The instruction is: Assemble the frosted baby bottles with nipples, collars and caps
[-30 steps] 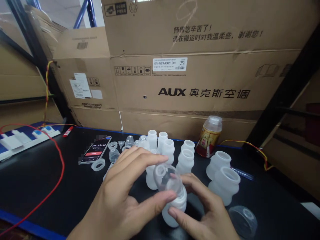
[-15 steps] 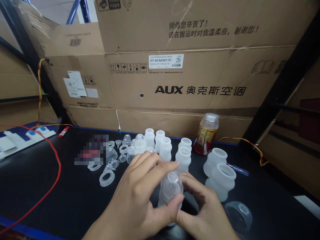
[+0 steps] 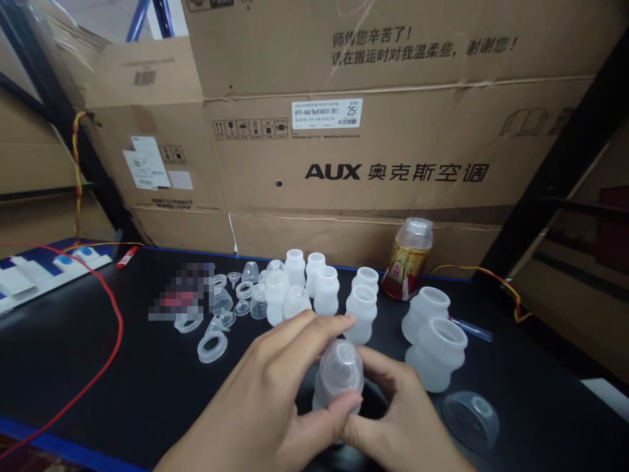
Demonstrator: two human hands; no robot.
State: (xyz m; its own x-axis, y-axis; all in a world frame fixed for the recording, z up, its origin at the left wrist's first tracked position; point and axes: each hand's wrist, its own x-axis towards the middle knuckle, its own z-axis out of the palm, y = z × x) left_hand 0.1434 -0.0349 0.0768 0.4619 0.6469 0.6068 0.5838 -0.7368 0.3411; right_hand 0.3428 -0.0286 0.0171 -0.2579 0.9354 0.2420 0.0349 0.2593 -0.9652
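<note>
A small frosted baby bottle with a clear dome cap point(image 3: 343, 367) stands between my hands, close to me on the black table. My left hand point(image 3: 272, 393) is closed on its left side, the thumb pressed against the near lower part of the cap. My right hand point(image 3: 400, 406) curls round the bottle from the right, thumb and fingers touching it. Most of the bottle's body is hidden by my fingers. Just beyond stands an open frosted bottle point(image 3: 361, 321). A wider clear dome cap point(image 3: 470, 421) lies right of my right hand.
Wide frosted bottles point(image 3: 436, 357) stand to the right, by a blue pen point(image 3: 472, 329). Several narrow bottles point(image 3: 326, 292) are behind my hands. Rings point(image 3: 212, 347), teats and clear caps lie left. A drink bottle point(image 3: 409, 259) stands before the cardboard box point(image 3: 255, 157); a red cable point(image 3: 118, 321) hangs left.
The view has shifted slightly. My left hand has lowered a little at the cap, uncovering more of the dome and a capped bottle behind. Both hands keep their hold.
</note>
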